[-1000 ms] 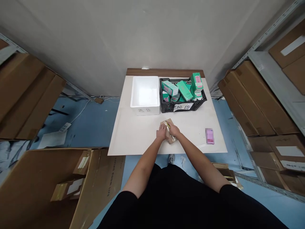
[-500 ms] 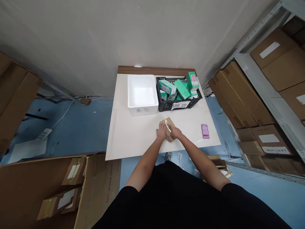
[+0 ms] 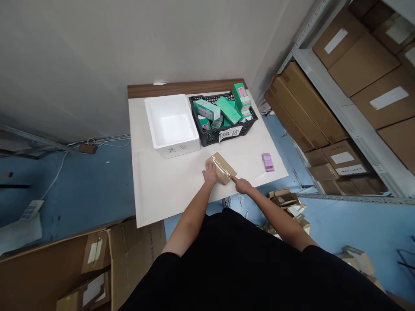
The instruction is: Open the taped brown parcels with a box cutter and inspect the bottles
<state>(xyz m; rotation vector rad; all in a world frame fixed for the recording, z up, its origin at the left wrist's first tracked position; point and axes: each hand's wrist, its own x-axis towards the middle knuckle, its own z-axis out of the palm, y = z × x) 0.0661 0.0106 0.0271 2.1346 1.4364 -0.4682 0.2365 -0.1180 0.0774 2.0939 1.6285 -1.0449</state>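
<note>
A small cardboard box (image 3: 223,166) with shiny clear tape along its top lies tilted on the white table (image 3: 168,185), near the front edge. My left hand (image 3: 210,172) rests on the box's left side, fingers stretched out over the top and pressing it. At the box's right corner, my right hand (image 3: 242,185) is closed round a slim utility knife (image 3: 233,178). The knife's tip is at the end of the taped seam; most of its handle is hidden in my fist.
Behind the box stand a white foam bin (image 3: 171,121) and a black crate (image 3: 210,137) full of green boxes (image 3: 228,110). A pink-purple item (image 3: 267,162) lies at the table's right. Shelves of cartons (image 3: 363,77) rise on the right; a large open carton (image 3: 136,255) stands lower left.
My right hand has drawn the knife along the tape toward the box's near right corner. My left hand stays on the box. The view has turned to the right.
</note>
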